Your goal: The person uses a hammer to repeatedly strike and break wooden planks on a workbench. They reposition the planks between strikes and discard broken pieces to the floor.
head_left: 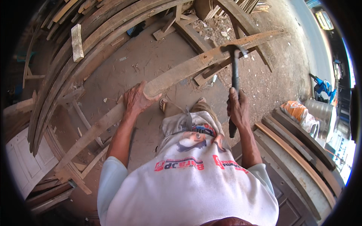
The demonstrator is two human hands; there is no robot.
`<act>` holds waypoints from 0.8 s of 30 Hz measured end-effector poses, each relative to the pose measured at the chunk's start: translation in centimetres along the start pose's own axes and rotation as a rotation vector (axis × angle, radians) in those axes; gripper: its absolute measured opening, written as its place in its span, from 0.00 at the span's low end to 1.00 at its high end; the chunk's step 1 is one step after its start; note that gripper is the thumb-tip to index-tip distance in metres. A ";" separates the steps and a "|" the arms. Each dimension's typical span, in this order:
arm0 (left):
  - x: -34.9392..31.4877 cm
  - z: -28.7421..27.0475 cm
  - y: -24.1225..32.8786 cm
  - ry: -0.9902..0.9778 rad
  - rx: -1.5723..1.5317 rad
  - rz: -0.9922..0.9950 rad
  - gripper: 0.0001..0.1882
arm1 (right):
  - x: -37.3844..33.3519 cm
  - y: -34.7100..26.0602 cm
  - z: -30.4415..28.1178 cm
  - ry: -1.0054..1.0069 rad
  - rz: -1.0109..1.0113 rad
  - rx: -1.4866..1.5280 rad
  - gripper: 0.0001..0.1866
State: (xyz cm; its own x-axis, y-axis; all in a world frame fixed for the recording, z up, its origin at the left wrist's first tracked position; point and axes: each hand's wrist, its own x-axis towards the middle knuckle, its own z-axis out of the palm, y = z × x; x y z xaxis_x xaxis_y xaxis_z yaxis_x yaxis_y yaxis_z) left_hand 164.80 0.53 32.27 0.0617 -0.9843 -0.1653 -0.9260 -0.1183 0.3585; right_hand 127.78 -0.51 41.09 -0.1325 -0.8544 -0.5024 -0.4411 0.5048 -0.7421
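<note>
A long wooden plank [184,70] runs from my left hand up toward the far right. Its far part lies over a wooden trestle [245,20]. My left hand [138,98] is closed round the near end of the plank, with the thumb along its edge. In my right hand [238,107] is a claw hammer, its dark handle [235,73] gripped low down. The hammer's head [233,48] is over the far part of the plank; whether it touches the wood I cannot tell.
Long boards [109,34] are stacked at the far left. Another wooden beam [90,133] slants below my left hand, near a white panelled door [32,158]. At right lie more boards [298,150], an orange and white sack [296,113] and a metal drum [320,115]. Wood scraps litter the floor.
</note>
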 end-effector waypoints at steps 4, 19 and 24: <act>-1.4 0.3 -0.4 -0.007 0.015 -0.001 0.45 | -3.7 -6.9 -3.3 0.247 -0.688 0.414 0.30; -0.7 -0.1 0.0 -0.057 -0.018 0.015 0.43 | -0.6 -0.5 -0.1 0.106 -0.171 -0.018 0.25; -1.4 -0.1 -0.4 -0.041 -0.004 0.023 0.42 | -4.2 -10.1 -4.1 0.211 -1.068 0.567 0.26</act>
State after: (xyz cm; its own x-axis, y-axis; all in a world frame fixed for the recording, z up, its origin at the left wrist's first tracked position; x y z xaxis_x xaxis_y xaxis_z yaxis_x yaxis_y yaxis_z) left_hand 165.18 1.92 32.45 0.0253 -0.9806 -0.1943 -0.9254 -0.0965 0.3664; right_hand 129.14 -2.55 52.54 -0.1058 -0.8485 0.5184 0.0253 -0.5235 -0.8517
